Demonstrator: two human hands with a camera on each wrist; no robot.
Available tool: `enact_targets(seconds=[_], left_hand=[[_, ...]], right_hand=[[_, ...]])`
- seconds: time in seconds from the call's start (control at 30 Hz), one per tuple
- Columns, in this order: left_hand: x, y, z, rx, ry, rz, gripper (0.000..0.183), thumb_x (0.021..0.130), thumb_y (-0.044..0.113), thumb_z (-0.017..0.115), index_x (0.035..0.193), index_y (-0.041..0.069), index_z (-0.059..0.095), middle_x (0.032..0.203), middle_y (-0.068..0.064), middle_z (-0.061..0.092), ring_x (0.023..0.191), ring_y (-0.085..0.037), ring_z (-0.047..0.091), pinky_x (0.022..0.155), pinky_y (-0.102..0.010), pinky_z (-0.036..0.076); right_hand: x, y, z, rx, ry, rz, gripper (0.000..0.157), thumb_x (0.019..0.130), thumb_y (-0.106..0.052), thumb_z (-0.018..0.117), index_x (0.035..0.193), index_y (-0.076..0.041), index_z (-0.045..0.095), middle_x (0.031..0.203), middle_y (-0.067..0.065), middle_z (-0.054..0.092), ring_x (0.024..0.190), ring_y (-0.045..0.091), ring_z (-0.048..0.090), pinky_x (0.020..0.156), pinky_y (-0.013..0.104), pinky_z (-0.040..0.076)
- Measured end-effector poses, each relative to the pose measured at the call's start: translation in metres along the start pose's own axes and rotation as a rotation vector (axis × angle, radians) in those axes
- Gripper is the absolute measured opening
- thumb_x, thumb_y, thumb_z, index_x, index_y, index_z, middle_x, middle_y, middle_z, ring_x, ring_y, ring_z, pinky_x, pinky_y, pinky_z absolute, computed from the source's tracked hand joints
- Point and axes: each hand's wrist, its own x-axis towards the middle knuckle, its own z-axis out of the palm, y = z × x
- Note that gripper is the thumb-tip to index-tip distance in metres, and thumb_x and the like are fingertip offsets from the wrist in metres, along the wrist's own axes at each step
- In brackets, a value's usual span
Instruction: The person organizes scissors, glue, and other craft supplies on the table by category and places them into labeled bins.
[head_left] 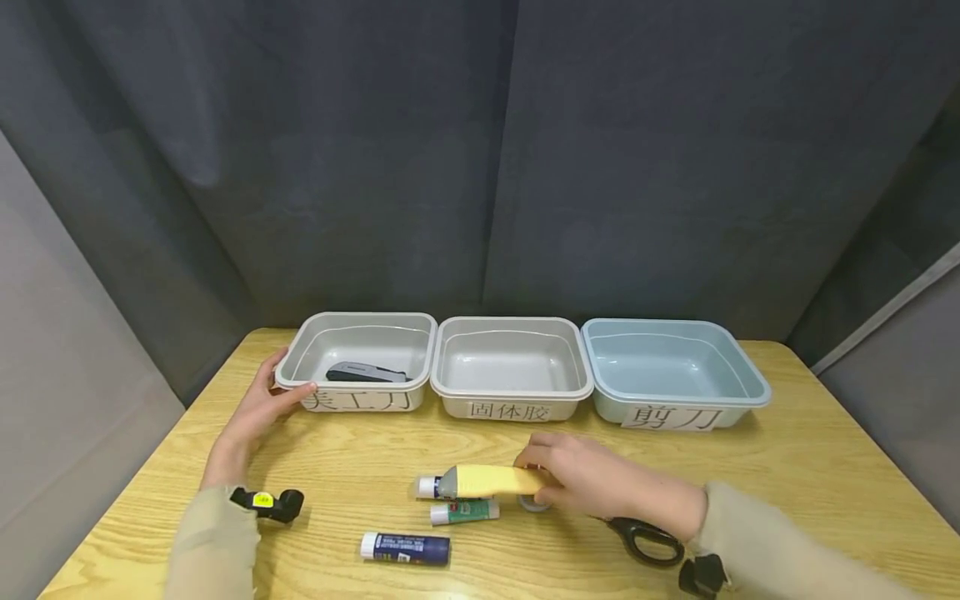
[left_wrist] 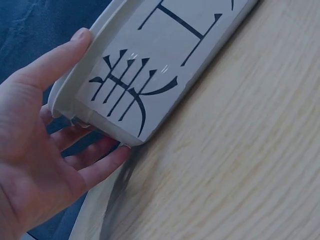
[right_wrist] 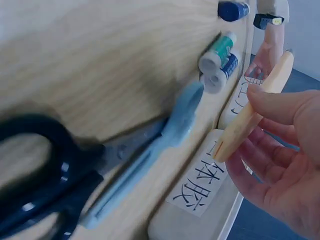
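Observation:
My right hand pinches a yellow utility knife with a grey tip, held above the table. In the right wrist view the thumb lies on one side of it, the fingers on the other. Below it lie a green glue stick and a blue-and-white glue stick, partly covered by the knife. My left hand grips the front left corner of the left grey bin, thumb on its rim and fingers against its side. That bin holds a black-and-grey utility knife.
A grey bin stands in the middle, a light blue bin at the right, both labelled. Dark-handled scissors lie by my right wrist beside a pale blue object. A dark blue glue stick lies nearer the front.

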Motion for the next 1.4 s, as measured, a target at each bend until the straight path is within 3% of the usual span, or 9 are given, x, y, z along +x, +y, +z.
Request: enact_targets(seconds=[0.3,0.5,0.9,1.17,1.4], left_hand=[[0.003,-0.001,0.005,-0.046,0.004,-0.005,0.089,0.085,0.020,0.065,0.147,0.017,0.002,0.144,-0.021,0.018,0.115,-0.022,0.034,0.076,-0.009,0.043],[0.006,-0.009,0.007,-0.050,0.009,-0.003,0.091,0.081,0.028,0.069,0.147,0.023,0.006,0.144,-0.018,0.020,0.113,-0.019,0.036,0.078,-0.011,0.044],[0.004,-0.007,0.007,-0.034,0.011,-0.025,0.092,0.083,0.028,0.067,0.147,0.021,0.002,0.144,-0.019,0.018,0.111,-0.019,0.036,0.078,-0.013,0.045],[0.003,-0.012,0.003,-0.019,0.022,-0.008,0.093,0.080,0.035,0.068,0.147,0.023,0.005,0.144,-0.021,0.017,0.111,-0.019,0.037,0.083,-0.017,0.045],[0.002,-0.010,0.001,-0.019,0.029,-0.012,0.093,0.082,0.031,0.067,0.147,0.021,0.003,0.145,-0.019,0.017,0.116,-0.024,0.033,0.078,-0.011,0.043]], right_hand=[[0.017,0.010,-0.003,-0.078,0.024,0.018,0.038,0.073,-0.020,0.074,0.107,-0.007,0.063,0.095,-0.001,0.060,0.075,0.005,0.052,0.068,0.023,0.050],[0.025,0.014,-0.004,-0.086,0.076,0.016,0.033,0.075,-0.018,0.073,0.106,-0.007,0.064,0.091,-0.003,0.058,0.073,0.005,0.050,0.065,0.022,0.048],[0.046,0.021,-0.009,-0.106,0.154,0.013,0.030,0.076,-0.018,0.074,0.103,-0.009,0.064,0.090,-0.002,0.059,0.076,0.008,0.052,0.067,0.025,0.048],[0.073,0.022,-0.011,-0.104,0.177,0.048,0.029,0.076,-0.015,0.073,0.103,-0.010,0.065,0.092,-0.002,0.059,0.077,0.009,0.052,0.068,0.025,0.048],[0.097,0.024,-0.012,-0.102,0.200,0.069,0.027,0.077,-0.016,0.072,0.102,-0.009,0.066,0.089,-0.001,0.061,0.075,0.011,0.052,0.066,0.026,0.047]])
